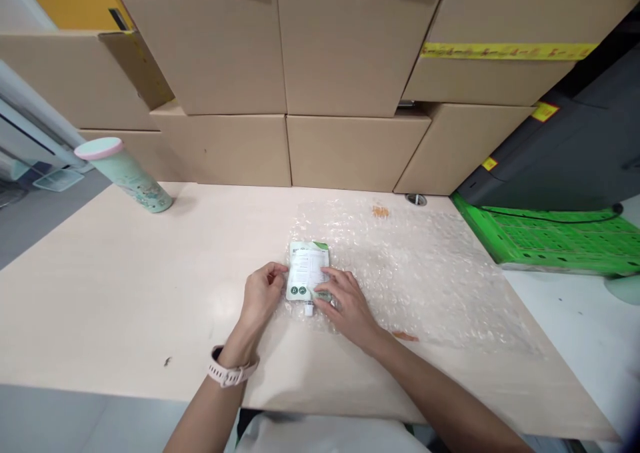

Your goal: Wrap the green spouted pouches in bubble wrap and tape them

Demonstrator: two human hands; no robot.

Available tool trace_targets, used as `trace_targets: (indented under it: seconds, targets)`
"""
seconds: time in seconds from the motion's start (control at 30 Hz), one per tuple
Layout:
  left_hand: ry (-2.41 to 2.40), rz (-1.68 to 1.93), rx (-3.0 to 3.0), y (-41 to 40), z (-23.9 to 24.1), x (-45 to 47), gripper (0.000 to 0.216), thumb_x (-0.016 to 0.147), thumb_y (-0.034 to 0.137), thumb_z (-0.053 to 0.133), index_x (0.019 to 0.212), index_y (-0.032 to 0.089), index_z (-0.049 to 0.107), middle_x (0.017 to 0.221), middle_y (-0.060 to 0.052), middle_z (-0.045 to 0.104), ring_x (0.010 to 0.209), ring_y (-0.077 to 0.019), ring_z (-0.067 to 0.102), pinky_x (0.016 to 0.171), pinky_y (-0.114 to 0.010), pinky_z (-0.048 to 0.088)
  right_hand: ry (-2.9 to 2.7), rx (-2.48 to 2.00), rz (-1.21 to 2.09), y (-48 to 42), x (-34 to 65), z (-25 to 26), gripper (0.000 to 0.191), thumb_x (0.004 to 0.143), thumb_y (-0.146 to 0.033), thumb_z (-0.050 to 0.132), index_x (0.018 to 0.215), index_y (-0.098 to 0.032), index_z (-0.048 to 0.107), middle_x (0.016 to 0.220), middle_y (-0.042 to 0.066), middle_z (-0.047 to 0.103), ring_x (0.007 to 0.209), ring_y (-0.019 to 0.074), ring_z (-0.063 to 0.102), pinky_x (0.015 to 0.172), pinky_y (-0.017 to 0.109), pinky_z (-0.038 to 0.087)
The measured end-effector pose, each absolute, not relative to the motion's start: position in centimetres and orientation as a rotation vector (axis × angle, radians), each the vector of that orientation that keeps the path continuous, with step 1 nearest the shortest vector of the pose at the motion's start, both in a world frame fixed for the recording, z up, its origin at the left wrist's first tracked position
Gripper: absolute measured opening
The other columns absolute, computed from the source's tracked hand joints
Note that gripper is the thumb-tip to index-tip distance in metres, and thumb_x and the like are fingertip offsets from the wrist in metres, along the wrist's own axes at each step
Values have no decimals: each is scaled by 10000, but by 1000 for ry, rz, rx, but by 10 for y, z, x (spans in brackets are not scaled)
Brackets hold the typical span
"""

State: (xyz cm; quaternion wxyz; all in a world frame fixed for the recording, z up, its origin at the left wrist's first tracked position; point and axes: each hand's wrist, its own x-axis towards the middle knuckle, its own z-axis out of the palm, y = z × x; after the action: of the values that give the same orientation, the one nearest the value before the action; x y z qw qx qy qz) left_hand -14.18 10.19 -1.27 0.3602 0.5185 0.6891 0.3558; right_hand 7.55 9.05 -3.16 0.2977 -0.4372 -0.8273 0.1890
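Observation:
A white and green spouted pouch (303,270) lies flat on a sheet of bubble wrap (425,280), its white cap (309,310) toward me. My right hand (347,306) rests over the pouch's right side with its fingers spread and bent. At the pouch's left side, my left hand (264,293) is closed, thumb and forefinger pinching the left edge of the bubble wrap. The wrap stretches far to the right across the pale table (125,293).
Stacked cardboard boxes (350,150) wall off the table's back. A mint tumbler with a pink lid (133,176) stands at the back left. At right are a green plastic pallet (565,240) and a dark grey machine (565,146). A cable hole (416,200) sits near the boxes.

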Motion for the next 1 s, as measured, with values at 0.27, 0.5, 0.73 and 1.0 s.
trace_targets:
  seconds: [0.27, 0.5, 0.73, 1.0]
  targets:
    - [1834, 859, 1402, 102, -4, -134, 241, 816, 423, 554, 750, 212, 649, 717, -25, 676, 634, -167, 576, 587, -262, 403, -2205, -1062, 567, 89, 76, -34, 129, 922, -289, 650, 948, -315, 774, 1340, 36, 619, 1170, 267, 538, 984, 468, 444]
    - [1829, 924, 1272, 101, 11, -133, 204, 751, 365, 531, 629, 206, 566, 566, 5, 581, 536, -146, 508, 545, -258, 372, -2252, -998, 647, 89, 72, -22, 141, 927, -300, 636, 976, -292, 768, 1370, 55, 604, 1264, 272, 512, 1033, 482, 460]
    - [1802, 947, 1244, 100, 0, -139, 184, 773, 358, 555, 686, 196, 543, 659, -2, 605, 605, -141, 532, 547, -238, 395, -2227, -1090, 705, 87, 73, -24, 241, 916, -297, 641, 1147, -270, 705, 1449, 73, 531, 1326, 283, 465, 1077, 511, 447]
    - [1506, 1154, 1052, 98, 7, -140, 444, 718, 362, 691, 1108, 237, 519, 624, 86, 501, 489, -113, 478, 470, -223, 374, -2209, -1063, 749, 87, 71, -23, 224, 924, -285, 616, 1134, -284, 695, 1443, 63, 559, 1305, 273, 518, 1082, 515, 440]
